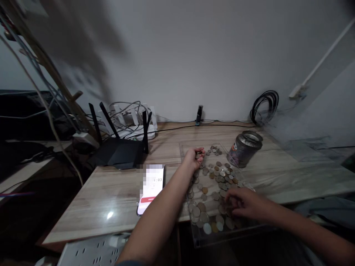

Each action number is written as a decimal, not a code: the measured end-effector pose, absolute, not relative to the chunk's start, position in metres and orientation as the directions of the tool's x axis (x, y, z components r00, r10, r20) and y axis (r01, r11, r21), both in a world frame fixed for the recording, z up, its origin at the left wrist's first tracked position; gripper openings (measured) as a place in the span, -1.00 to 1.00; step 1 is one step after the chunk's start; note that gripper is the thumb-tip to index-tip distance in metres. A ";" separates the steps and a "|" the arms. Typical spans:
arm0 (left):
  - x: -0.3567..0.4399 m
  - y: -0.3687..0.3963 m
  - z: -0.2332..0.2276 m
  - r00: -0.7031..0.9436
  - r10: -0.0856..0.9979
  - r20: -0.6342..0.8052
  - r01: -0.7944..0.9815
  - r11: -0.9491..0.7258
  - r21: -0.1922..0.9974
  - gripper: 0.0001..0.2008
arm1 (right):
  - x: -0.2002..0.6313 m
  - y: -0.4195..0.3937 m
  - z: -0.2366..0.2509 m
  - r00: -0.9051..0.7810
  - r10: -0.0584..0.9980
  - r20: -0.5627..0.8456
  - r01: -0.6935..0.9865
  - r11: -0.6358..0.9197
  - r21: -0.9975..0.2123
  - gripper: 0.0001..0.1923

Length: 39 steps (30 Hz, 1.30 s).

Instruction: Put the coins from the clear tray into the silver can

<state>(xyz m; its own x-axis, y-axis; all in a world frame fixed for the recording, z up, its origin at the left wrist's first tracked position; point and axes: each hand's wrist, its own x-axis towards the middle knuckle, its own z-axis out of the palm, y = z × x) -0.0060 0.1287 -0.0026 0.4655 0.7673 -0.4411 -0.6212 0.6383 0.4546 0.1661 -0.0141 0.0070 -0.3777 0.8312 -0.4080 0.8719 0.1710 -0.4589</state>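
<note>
Coins (215,184) lie spread in a clear tray (194,236) on the tabletop (116,199). The left hand (194,157), fingers curled around several coins, is at the far end; the right hand (240,205) presses loosely curled onto the near coins.

Two hands over one clear acrylic tray (194,236) on the wooden table (111,199), with way too many mixed metal coins (219,177) to count. One metal tin can (244,148), one lit smartphone (151,189), one black four-antenna router (118,151).

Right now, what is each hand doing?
Left hand: closed on small round metal coins.
Right hand: fingers resting on the coins; grip cannot be told.
</note>
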 end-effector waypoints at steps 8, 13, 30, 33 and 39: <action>-0.005 0.129 -0.005 0.448 0.781 -0.436 -0.622 0.622 0.475 -0.88 | 0.164 -0.017 0.002 -0.412 0.831 -0.373 0.884 0.267 -0.383 -0.91; -0.005 0.128 -0.003 0.452 0.780 -0.433 -0.614 0.624 0.483 -0.87 | 0.179 -0.012 0.012 -0.370 0.830 -0.418 0.907 0.225 -0.355 -0.90; -0.003 0.130 -0.006 0.465 0.749 -0.472 -0.503 0.663 0.555 -0.86 | 0.168 -0.006 0.017 -0.350 0.795 -0.496 0.930 0.231 -0.286 -0.90; -0.002 0.127 -0.004 0.592 0.657 -0.467 -0.307 0.720 0.623 -0.83 | 0.165 0.015 0.027 -0.415 0.836 -0.360 0.889 0.288 -0.356 -0.93; 0.002 0.115 0.001 0.785 0.446 -0.431 -0.025 0.717 0.697 -0.66 | 0.148 0.079 0.043 -0.349 0.936 -0.053 0.764 0.252 -0.594 -0.70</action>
<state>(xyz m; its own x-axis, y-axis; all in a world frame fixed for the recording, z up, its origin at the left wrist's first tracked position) 0.0019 0.1153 0.0006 0.7847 0.4458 -0.4308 -0.0245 0.7167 0.6970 0.1481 0.0793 0.0425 -0.3491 0.9356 -0.0531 0.7643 0.2515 -0.5937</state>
